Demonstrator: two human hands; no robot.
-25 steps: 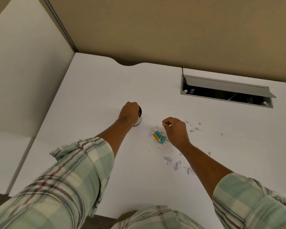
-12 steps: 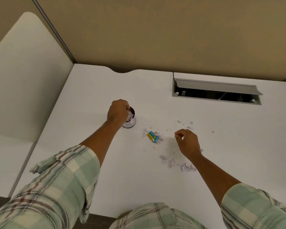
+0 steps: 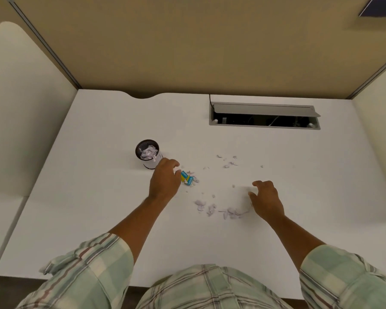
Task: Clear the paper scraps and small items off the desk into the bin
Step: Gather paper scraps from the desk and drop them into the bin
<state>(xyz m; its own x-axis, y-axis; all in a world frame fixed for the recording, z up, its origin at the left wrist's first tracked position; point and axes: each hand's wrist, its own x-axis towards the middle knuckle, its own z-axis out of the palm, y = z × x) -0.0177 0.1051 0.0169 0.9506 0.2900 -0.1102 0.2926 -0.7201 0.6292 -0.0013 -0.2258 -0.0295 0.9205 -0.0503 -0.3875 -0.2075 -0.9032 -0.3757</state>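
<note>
A small black mesh bin [image 3: 148,152] stands on the white desk [image 3: 98,197], partly filled with paper scraps. Just right of it and nearer to me, my left hand [image 3: 165,182] has its fingertips pinched on a white paper scrap [image 3: 176,169], right beside a small blue and yellow item [image 3: 187,178]. My right hand [image 3: 265,199] hovers over the desk with fingers spread and nothing in it. A cluster of pale scraps [image 3: 221,211] lies just left of that hand. More scraps [image 3: 228,162] are scattered further back.
An open grey cable tray [image 3: 264,117] is set into the desk at the back right, with a black cord running from it. Beige partition walls [image 3: 187,52] close off the back and sides. My plaid sleeves cover the front edge.
My left hand has left the bin's rim and come right to the blue and yellow item, pinching a scrap. My right hand has slid right and opened its fingers.
</note>
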